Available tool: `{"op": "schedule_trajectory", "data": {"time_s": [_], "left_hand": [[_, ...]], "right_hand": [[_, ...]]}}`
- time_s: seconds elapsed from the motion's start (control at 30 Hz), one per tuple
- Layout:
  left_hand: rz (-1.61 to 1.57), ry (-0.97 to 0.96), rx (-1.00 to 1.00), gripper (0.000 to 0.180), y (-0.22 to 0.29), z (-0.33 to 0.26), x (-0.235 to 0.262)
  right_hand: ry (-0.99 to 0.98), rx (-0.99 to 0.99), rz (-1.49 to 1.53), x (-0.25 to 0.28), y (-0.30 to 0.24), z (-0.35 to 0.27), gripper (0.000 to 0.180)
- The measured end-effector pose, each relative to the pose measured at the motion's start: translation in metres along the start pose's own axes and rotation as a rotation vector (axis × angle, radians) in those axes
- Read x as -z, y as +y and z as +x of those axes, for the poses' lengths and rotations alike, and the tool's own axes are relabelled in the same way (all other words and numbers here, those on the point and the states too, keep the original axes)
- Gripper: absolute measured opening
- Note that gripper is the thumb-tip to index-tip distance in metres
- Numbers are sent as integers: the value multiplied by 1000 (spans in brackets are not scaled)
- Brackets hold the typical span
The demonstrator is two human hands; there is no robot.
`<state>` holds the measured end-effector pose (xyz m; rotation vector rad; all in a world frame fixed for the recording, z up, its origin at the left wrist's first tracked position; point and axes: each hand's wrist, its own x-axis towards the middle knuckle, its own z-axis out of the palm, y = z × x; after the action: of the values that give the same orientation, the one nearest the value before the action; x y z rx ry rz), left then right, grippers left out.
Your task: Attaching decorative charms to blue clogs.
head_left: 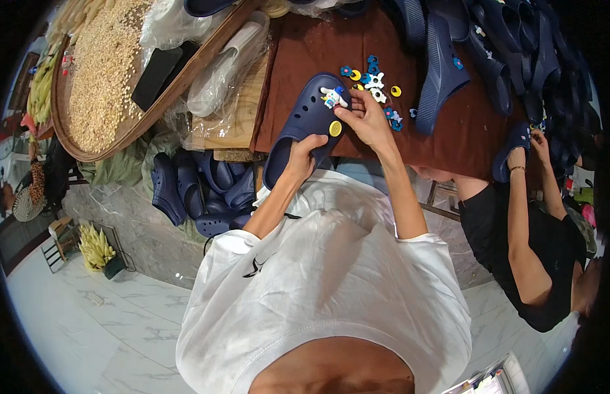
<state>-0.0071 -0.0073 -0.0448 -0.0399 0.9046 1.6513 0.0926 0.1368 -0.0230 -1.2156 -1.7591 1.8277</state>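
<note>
A navy blue clog (pixel 298 121) with round holes is held tilted over the edge of a brown cloth-covered table. My left hand (pixel 303 157) grips it by the side, thumb on the upper near the opening. My right hand (pixel 369 121) is closed at the clog's right edge, its thumb on the upper beside a white cartoon shoe charm (pixel 333 97); its other fingers are partly hidden. A round yellow charm (pixel 336 129) sits in the upper below. Just beyond my right hand, several loose charms (pixel 376 81) in blue, white, yellow and black lie on the cloth.
Many navy clogs (pixel 443 72) are heaped at the right, more (pixel 186 187) below the table at the left. A round tray (pixel 88 157) of pale kernels and a bagged white clog (pixel 229 65) lie at the upper left. A co-worker's hands (pixel 517 157) handle another clog.
</note>
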Motion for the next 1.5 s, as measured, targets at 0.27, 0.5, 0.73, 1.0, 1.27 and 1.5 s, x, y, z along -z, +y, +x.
{"op": "schedule_trajectory", "data": {"time_s": [0.27, 0.5, 0.73, 1.0, 1.27, 1.5], "left_hand": [[-37, 1, 68, 29, 9, 3, -3], [40, 48, -19, 33, 19, 0, -23], [37, 120, -53, 42, 27, -3, -26], [-264, 16, 18, 49, 44, -10, -37], [-243, 126, -14, 36, 37, -9, -33], [-214, 162, -20, 34, 38, -13, -37]], "right_hand": [[138, 159, 22, -3, 21, -8, 41], [260, 257, -120, -2, 16, -16, 23], [116, 243, -189, 1, 7, -13, 12], [209, 289, 162, 26, -5, -9, 12], [297, 323, -163, 9, -1, -17, 16], [206, 373, -194, -12, -5, -17, 12]]}}
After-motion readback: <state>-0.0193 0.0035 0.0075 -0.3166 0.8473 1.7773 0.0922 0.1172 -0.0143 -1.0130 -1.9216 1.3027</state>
